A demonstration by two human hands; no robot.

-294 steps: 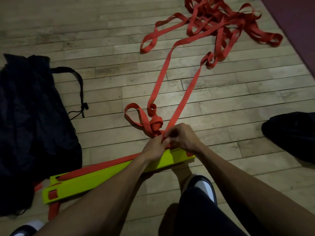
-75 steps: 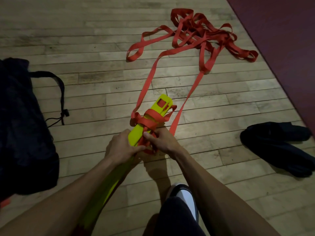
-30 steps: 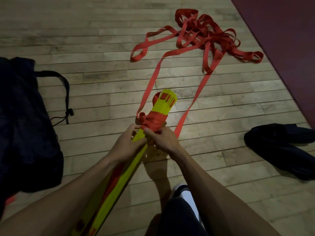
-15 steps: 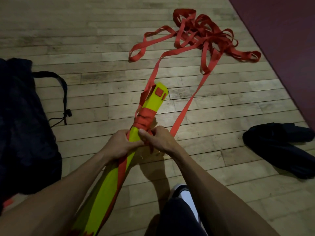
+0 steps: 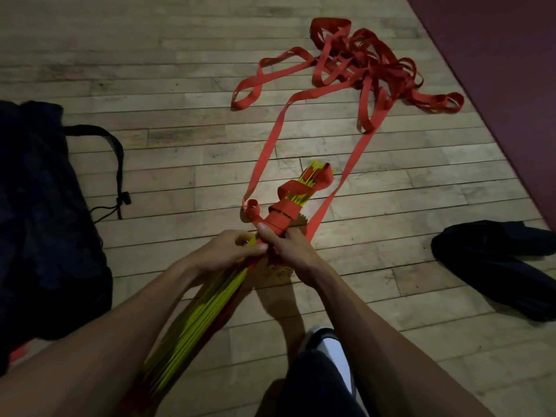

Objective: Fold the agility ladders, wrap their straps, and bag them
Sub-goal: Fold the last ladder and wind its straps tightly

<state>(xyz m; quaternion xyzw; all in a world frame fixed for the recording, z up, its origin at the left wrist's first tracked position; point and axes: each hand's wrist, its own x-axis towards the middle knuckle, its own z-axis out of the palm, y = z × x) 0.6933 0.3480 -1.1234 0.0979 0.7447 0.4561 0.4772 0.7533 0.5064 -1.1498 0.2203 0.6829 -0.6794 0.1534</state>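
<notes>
Gripping the yellow rung bundle [image 5: 210, 299] with both hands, left hand [image 5: 228, 251] and right hand [image 5: 288, 251] close on it, 2 loose red straps [image 5: 264, 158] running away beyond its far end.

Bright yellow rungs [image 5: 192, 323], red strap [image 5: 358, 58] wound and trailing; a black bag [image 5: 39, 224], pale wooden plank floor [image 5: 150, 55], dark maroon mat [image 5: 505, 55] alongside.
</notes>
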